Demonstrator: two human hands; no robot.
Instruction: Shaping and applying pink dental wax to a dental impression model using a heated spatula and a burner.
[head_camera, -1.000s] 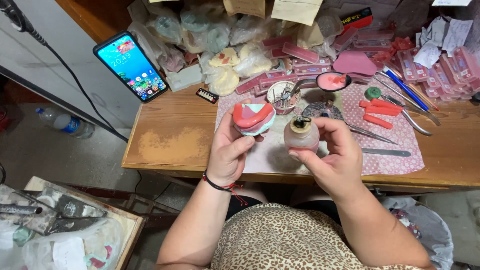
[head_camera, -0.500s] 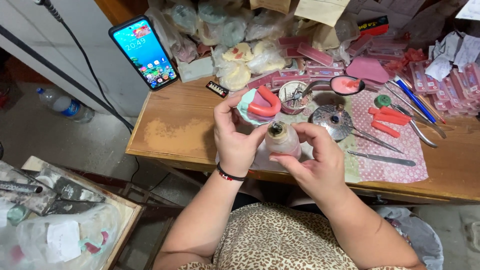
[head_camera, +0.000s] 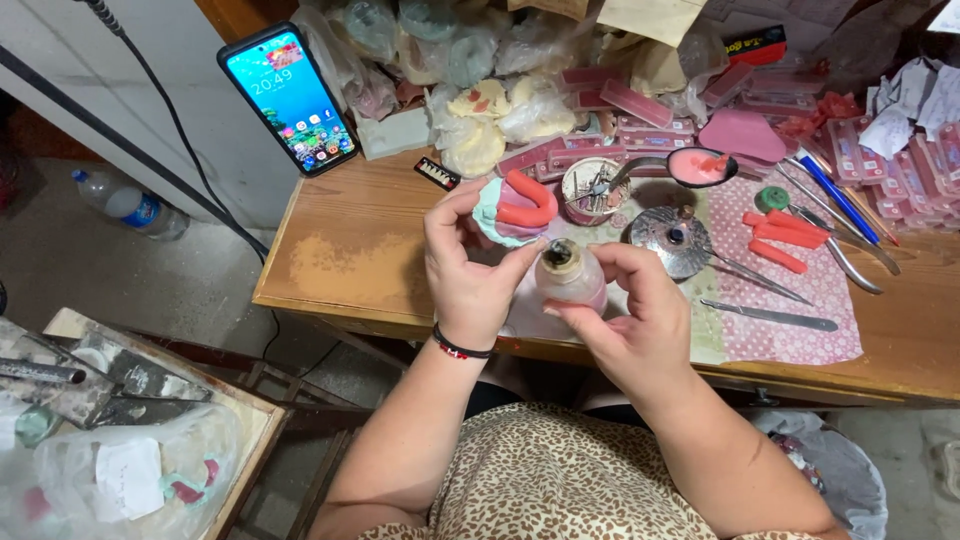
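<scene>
- Two hands work at the middle of the frame, above the near edge of the wooden counter (head_camera: 350, 250).
- The left hand (head_camera: 465, 265) holds one dental model (head_camera: 512, 208), a pale green and pink block with one red horseshoe-shaped rim on top; its fingers are clenched around the model from below and from the side.
- The open end of the horseshoe points toward the lower left of the frame, and its curve faces the upper right. The model is tilted, with its top toward the camera.
- The right hand (head_camera: 630, 320) grasps one small glass bottle (head_camera: 570, 275) with pinkish contents. The bottle stands about upright, its long axis runs up and down, and its round mouth points toward the camera. The fingers wrap its right side and its base.
- The bottle sits just below the model, almost touching it.
- One smartphone (head_camera: 290, 100) with a lit screen leans at the upper left of the frame.
- One round tin (head_camera: 592, 188) of small tools stands just right of the model, and one round metal lid (head_camera: 670, 240) lies beside the right hand.
- Three or four red wax sticks (head_camera: 775, 235) lie on a dotted pink cloth (head_camera: 790, 320) at the right.
- One metal blade (head_camera: 770, 315) lies on that cloth, its long axis left to right.
- One plastic water bottle (head_camera: 125, 205) lies on the floor at the left.
</scene>
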